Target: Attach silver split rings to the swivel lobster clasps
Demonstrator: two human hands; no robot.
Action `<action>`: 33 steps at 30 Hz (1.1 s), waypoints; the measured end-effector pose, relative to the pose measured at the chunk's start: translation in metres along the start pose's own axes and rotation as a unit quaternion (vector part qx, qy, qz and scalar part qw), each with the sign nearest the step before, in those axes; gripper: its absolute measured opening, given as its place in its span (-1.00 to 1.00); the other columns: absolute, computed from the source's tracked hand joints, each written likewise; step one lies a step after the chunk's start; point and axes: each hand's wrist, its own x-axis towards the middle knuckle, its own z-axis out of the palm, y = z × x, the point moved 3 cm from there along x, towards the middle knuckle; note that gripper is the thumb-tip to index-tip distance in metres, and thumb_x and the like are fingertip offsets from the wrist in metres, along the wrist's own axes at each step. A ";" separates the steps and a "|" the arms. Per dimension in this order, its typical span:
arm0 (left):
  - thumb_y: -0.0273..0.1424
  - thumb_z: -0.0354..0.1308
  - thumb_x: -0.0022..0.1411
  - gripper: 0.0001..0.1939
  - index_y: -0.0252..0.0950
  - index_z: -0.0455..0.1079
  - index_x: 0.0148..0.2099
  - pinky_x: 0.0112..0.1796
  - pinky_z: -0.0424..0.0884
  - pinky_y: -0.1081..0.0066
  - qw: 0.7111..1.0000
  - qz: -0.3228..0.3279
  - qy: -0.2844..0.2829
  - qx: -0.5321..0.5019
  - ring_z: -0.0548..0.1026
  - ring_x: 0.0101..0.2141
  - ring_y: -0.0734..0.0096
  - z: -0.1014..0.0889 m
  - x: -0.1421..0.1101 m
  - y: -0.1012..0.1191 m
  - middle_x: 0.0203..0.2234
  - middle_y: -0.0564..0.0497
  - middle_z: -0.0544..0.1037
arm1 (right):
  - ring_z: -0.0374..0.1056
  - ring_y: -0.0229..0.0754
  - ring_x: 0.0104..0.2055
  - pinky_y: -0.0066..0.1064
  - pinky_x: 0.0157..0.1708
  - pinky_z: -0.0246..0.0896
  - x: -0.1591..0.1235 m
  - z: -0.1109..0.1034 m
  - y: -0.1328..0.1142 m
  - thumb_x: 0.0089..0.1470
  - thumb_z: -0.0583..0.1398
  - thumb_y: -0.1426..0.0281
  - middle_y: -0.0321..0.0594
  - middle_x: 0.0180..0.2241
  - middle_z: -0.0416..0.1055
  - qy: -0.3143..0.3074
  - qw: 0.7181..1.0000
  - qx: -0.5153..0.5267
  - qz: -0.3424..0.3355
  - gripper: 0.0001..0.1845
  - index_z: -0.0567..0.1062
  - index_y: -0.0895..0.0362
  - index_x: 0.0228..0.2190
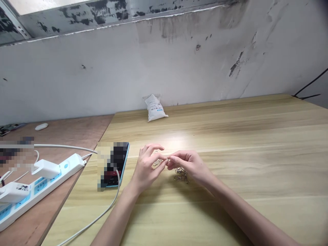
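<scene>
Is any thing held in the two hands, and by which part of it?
It cannot be told: the left hand and right hand pinch at the fingertips, but anything between them is too small or hidden.

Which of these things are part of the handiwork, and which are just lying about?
Seemingly in the job:
left hand and right hand, fingertips together
small metal rings near the left fingers
metal pieces near the right hand

Apparently unrelated:
phone
white packet by the wall
power strip with chargers
</scene>
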 end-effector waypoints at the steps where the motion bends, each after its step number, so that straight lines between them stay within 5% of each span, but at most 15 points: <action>1: -0.45 0.16 0.28 -0.91 -0.21 0.46 -0.29 0.00 0.25 0.18 1.000 0.000 -0.004 0.008 0.38 -0.01 0.22 0.000 0.000 -0.001 -0.12 -0.01 0.49 | 0.51 -0.15 -0.29 -0.23 -0.16 0.45 -0.001 -0.001 -0.002 0.09 0.26 0.10 -0.14 -0.33 0.57 0.005 1.000 -0.014 -0.010 -0.64 0.62 0.14 -0.28; 7: -0.39 0.16 0.30 -0.90 -0.15 0.51 -0.24 0.05 0.26 0.18 0.995 -0.083 -0.003 -0.062 0.36 0.02 0.24 0.000 0.000 -0.008 -0.10 0.00 0.46 | 0.19 -0.37 -0.65 -0.50 -0.63 0.25 -0.001 -0.013 -0.007 0.14 0.22 0.11 -0.38 -0.63 0.31 0.059 0.993 -0.097 -0.023 -0.64 0.60 0.13 -0.24; 14: -0.39 0.14 0.31 -0.88 -0.14 0.52 -0.22 0.11 0.22 0.09 0.986 -0.126 -0.019 -0.109 0.33 0.06 0.21 0.006 -0.001 -0.012 -0.05 -0.02 0.44 | 0.22 -0.34 -0.56 -0.43 -0.58 0.36 0.001 -0.011 -0.005 0.12 0.21 0.08 -0.37 -0.53 0.24 0.048 0.997 -0.068 -0.005 -0.55 0.56 0.15 -0.11; 21: -0.38 0.11 0.33 -0.85 -0.14 0.52 -0.21 0.11 0.22 0.08 0.982 -0.146 -0.025 -0.120 0.33 0.07 0.20 0.005 -0.001 -0.011 -0.03 -0.03 0.43 | 0.27 -0.39 -0.62 -0.39 -0.53 0.40 -0.001 -0.013 -0.002 0.13 0.23 0.13 -0.16 -0.21 0.54 0.002 0.999 -0.035 -0.001 -0.47 0.38 0.08 0.08; 26: -0.37 0.11 0.32 -0.87 -0.15 0.50 -0.23 0.10 0.22 0.09 0.984 -0.147 -0.005 -0.103 0.34 0.05 0.20 0.003 0.000 -0.010 -0.06 -0.02 0.44 | 0.47 -0.21 -0.46 -0.30 -0.42 0.43 -0.002 -0.012 -0.003 0.16 0.21 0.15 -0.15 -0.32 0.57 0.015 0.993 -0.112 -0.039 -0.72 0.51 0.11 -0.26; 29: -0.37 0.12 0.32 -0.87 -0.14 0.50 -0.23 0.10 0.20 0.10 0.986 -0.146 0.001 -0.085 0.33 0.06 0.20 0.003 -0.001 -0.009 -0.06 -0.01 0.44 | 0.48 -0.07 -0.16 -0.11 -0.11 0.39 -0.003 -0.011 -0.011 0.18 0.21 0.24 -0.12 -0.21 0.56 0.057 0.946 -0.279 -0.153 -0.82 0.56 0.07 -0.34; 33: -0.39 0.12 0.32 -0.88 -0.14 0.49 -0.24 0.12 0.16 0.08 0.987 -0.143 0.002 -0.072 0.30 0.09 0.19 0.003 0.000 -0.008 -0.03 -0.01 0.43 | 0.21 0.08 0.22 0.17 0.18 0.05 -0.005 -0.010 -0.014 0.17 0.22 0.34 -0.06 0.14 0.35 0.099 0.861 -0.431 -0.251 -0.88 0.58 0.05 -0.36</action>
